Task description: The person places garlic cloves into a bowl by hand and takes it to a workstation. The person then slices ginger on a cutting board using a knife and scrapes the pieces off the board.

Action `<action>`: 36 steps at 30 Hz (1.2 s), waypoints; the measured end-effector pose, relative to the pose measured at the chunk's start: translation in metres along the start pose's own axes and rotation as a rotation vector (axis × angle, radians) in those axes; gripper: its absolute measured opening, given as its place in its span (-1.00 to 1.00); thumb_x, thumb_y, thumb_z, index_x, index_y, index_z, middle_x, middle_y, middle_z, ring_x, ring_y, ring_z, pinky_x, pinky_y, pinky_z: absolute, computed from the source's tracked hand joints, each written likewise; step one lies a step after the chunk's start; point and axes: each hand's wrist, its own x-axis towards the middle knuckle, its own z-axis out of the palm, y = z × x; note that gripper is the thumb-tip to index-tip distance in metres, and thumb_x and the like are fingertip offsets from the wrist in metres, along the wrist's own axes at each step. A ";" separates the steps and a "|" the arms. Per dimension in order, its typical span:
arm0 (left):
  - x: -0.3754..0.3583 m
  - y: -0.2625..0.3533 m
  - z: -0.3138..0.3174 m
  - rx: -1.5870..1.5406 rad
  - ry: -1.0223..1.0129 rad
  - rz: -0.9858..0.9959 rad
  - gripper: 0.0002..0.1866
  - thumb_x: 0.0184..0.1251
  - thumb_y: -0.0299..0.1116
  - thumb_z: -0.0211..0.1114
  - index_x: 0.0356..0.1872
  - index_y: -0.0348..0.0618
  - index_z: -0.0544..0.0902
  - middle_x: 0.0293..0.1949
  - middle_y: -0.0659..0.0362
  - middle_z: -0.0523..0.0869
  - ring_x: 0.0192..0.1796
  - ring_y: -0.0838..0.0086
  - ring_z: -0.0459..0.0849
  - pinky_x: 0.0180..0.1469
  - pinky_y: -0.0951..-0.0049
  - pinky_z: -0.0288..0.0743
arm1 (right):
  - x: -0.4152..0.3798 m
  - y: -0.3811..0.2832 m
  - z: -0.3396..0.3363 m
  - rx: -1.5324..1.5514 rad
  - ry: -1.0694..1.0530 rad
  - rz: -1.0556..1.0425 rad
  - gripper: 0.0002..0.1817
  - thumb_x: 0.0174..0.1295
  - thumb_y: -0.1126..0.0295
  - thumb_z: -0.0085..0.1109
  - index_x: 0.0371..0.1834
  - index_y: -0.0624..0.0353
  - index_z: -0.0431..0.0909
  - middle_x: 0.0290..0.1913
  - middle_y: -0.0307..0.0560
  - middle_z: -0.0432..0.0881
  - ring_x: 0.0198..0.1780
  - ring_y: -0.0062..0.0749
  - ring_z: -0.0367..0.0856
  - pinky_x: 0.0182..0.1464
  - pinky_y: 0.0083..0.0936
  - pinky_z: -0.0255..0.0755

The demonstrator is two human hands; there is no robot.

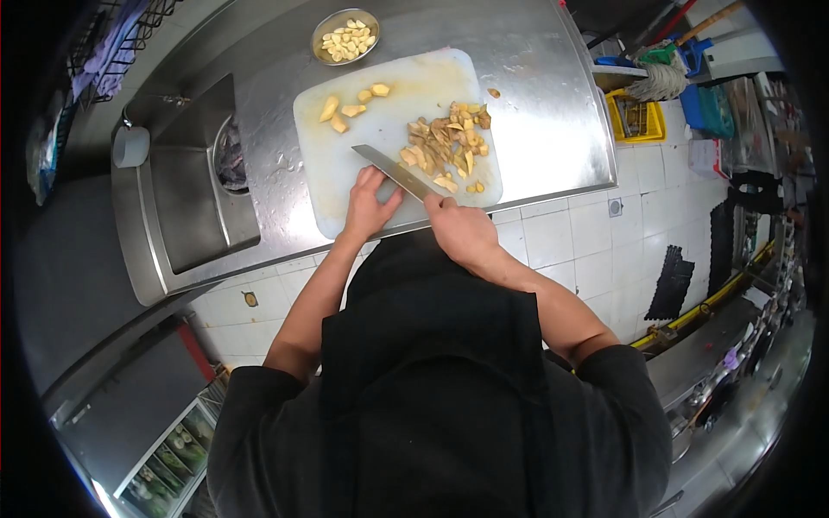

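Note:
My right hand (464, 231) is closed round the handle of a kitchen knife (393, 169), whose wide blade points up and left over a white cutting board (345, 190). Beside the blade, my left hand (370, 207) rests at the board's near edge with fingers bent and thumb drawn in. Anything under those fingers is hidden. To the right of the blade lies a heap of ginger peelings and trimmings (442, 142). Several peeled ginger pieces (352, 110) sit at the board's upper left.
A metal bowl (321, 53) of peeled garlic cloves (350, 39) stands beyond the board. On the left is a steel sink (194, 190) with a round strainer. The steel counter (553, 104) ends at the right, where a yellow basket (635, 116) stands on the tiled floor.

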 end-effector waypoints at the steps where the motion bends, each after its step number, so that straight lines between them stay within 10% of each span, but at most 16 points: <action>1: 0.000 -0.001 0.000 0.010 0.002 0.005 -0.59 0.23 -0.40 0.57 0.09 -0.26 0.74 0.08 -0.02 0.76 0.21 -0.01 0.66 0.27 0.11 0.58 | 0.000 -0.001 0.000 0.022 0.006 -0.001 -0.74 0.39 0.45 0.11 0.07 0.33 0.48 -0.31 0.19 0.76 -0.35 0.06 0.84 -0.33 -0.08 0.70; 10: 0.001 -0.009 -0.001 0.046 0.014 0.075 -0.60 0.24 -0.44 0.56 0.10 -0.23 0.72 0.12 0.00 0.75 0.20 0.09 0.70 0.16 0.18 0.66 | 0.048 0.028 0.004 0.450 -0.039 0.078 -0.77 0.38 0.42 0.08 0.02 0.27 0.53 -0.26 0.37 0.75 -0.11 0.39 0.74 -0.04 0.23 0.57; 36: -0.010 -0.002 -0.019 0.074 -0.001 0.030 -0.55 0.23 -0.51 0.45 0.19 -0.16 0.69 0.23 0.00 0.65 0.30 0.03 0.62 0.29 0.15 0.58 | 0.027 0.016 0.007 0.327 -0.013 0.124 -0.80 0.39 0.44 0.09 -0.01 0.31 0.48 -0.31 0.35 0.75 -0.21 0.36 0.75 -0.11 0.21 0.59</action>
